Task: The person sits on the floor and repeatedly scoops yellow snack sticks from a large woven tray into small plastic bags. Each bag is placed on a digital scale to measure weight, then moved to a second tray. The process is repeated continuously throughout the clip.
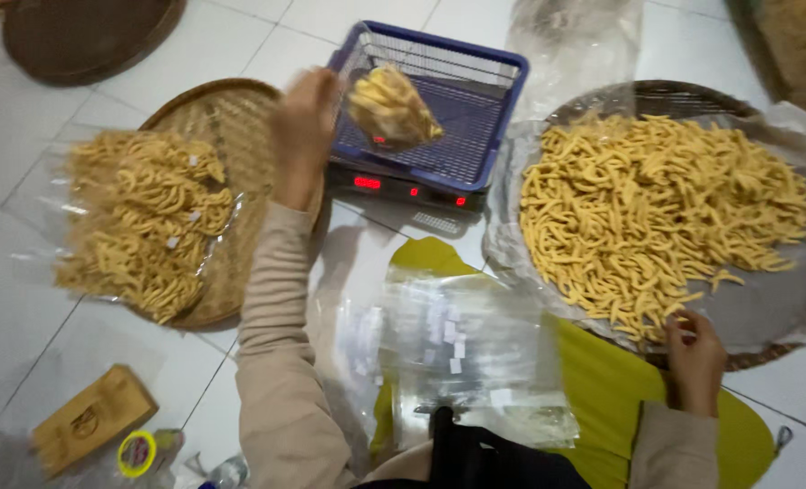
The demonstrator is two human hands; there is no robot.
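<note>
My left hand (302, 122) is closed on the top of a small clear plastic bag filled with yellow stick snacks (392, 109), which sits in the blue plastic mesh basket (475, 59) on the scale. The bag seems light, soft and slippery, with brittle contents, so its gathered neck is the best grip. My right hand (695, 355) pinches loose sticks on the round woven tray (666, 95); its fingertips are blurred.

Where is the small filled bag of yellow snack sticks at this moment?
In the head view, the filled bag is top centre, in the blue basket on the scale, beside the left hand, between the two woven trays.
</note>
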